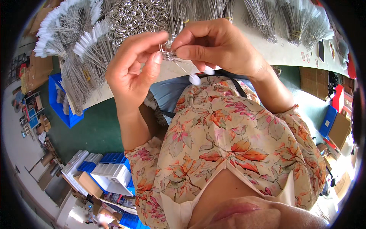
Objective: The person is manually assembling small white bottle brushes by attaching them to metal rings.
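Observation:
Above the table edge, my two hands meet over a small cluster of shiny metal rings. My left hand has its thumb and index finger at the left side of the rings, curled as if gripping one. From the other side, my right hand pinches the looped ends of thin wire stems. These stems slant down from the rings and end in white fuzzy tips, like small wire brushes. My fingers hide part of the rings and loops.
Behind my hands, the table bears a heap of metal rings. Bundles of white-tipped wire brushes lie left, with more bundles at right. A blue bin stands below the left edge; crates stand lower left.

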Available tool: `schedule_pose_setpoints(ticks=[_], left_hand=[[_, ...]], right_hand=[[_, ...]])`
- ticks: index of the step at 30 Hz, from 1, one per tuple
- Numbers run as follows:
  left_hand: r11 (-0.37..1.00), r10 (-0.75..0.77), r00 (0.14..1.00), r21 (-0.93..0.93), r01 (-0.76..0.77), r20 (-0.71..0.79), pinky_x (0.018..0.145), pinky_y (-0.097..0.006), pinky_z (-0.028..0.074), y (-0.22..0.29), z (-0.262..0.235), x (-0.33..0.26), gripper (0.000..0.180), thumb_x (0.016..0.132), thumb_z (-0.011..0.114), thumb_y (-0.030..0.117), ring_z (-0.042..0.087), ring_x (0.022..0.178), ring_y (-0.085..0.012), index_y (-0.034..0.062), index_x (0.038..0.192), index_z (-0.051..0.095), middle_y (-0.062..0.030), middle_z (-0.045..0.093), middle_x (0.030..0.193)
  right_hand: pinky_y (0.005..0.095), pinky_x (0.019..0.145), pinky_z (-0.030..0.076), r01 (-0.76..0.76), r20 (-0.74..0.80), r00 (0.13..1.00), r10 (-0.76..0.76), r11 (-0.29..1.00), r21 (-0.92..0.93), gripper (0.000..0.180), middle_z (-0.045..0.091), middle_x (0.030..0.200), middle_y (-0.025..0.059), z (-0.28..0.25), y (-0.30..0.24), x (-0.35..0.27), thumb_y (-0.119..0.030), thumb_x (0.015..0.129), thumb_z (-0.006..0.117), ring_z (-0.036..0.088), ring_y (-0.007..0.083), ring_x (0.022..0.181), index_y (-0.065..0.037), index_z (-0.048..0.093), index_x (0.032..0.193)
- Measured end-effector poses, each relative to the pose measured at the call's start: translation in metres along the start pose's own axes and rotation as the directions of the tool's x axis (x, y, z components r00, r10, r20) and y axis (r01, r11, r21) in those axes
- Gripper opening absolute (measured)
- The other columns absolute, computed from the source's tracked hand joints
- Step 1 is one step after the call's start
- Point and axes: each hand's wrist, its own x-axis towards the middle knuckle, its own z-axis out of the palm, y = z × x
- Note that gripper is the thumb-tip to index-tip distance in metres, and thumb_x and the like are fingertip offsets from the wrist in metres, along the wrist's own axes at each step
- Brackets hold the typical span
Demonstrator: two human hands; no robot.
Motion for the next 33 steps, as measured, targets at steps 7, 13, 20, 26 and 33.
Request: schedule_pose_setpoints(ticks=[7, 13, 20, 26, 33], left_hand=[[0.946, -0.243, 0.969, -0.213, 0.245, 0.036, 0.053, -0.018, 0.037, -0.004, -0.012, -0.008, 0.013, 0.087, 0.056, 0.004, 0.045, 0.060, -0.0060, -0.0030, 0.097, 0.059, -0.0043, 0.056, 0.080], [0.933, -0.337, 0.941, -0.138, 0.333, -0.007, 0.049, -0.017, 0.035, 0.014, -0.014, -0.013, 0.014, 0.088, 0.055, 0.007, 0.043, 0.054, -0.0042, -0.0004, 0.100, 0.057, -0.0028, 0.056, 0.077], [0.833, -0.528, 0.849, -0.175, 0.524, 0.029, 0.051, -0.018, 0.040, 0.042, -0.042, -0.029, 0.010, 0.087, 0.058, 0.009, 0.051, 0.058, -0.0053, 0.0021, 0.093, 0.062, -0.0038, 0.059, 0.075], [0.980, -0.055, 0.973, 0.175, 0.096, -0.225, 0.077, -0.029, 0.047, 0.035, -0.050, -0.060, 0.014, 0.089, 0.052, 0.007, 0.061, 0.086, -0.0208, -0.0023, 0.091, 0.061, -0.0131, 0.064, 0.090], [0.915, -0.197, 0.841, -0.402, -0.026, -0.503, 0.084, -0.035, 0.046, 0.042, -0.063, -0.087, 0.018, 0.090, 0.051, 0.010, 0.061, 0.089, -0.0243, -0.0052, 0.092, 0.062, -0.0157, 0.064, 0.093]], right_hand=[[0.0163, 0.046, 0.036, -0.140, 0.074, 0.989, 0.131, 0.982, 0.124, 0.015, 0.056, 0.070, -0.0019, 0.006, 0.002, 0.000, -0.011, 0.086, 0.060, 0.048, 0.0020, 0.055, 0.000, 0.060, 0.096], [0.0186, 0.051, 0.041, -0.063, -0.012, 0.998, 0.064, 0.995, 0.083, 0.016, 0.059, 0.071, -0.0001, 0.011, 0.003, 0.006, -0.014, 0.085, 0.062, 0.051, 0.0045, 0.057, 0.000, 0.063, 0.093], [0.0191, 0.054, 0.044, -0.010, 0.119, 0.993, -0.006, 0.992, 0.127, 0.015, 0.060, 0.075, 0.0007, 0.036, 0.002, 0.016, -0.012, 0.085, 0.062, 0.052, 0.0054, 0.059, 0.001, 0.062, 0.092], [0.0189, 0.053, 0.044, 0.041, 0.176, 0.982, -0.070, 0.986, 0.163, 0.012, 0.059, 0.075, 0.0008, 0.072, 0.009, 0.027, -0.010, 0.085, 0.062, 0.053, 0.0056, 0.059, 0.000, 0.062, 0.091], [0.0224, 0.060, 0.050, 0.520, 0.112, 0.850, -0.514, 0.853, -0.035, 0.007, 0.058, 0.080, 0.0063, 0.129, 0.042, 0.056, -0.003, 0.081, 0.063, 0.065, 0.0160, 0.072, -0.002, 0.064, 0.088]])
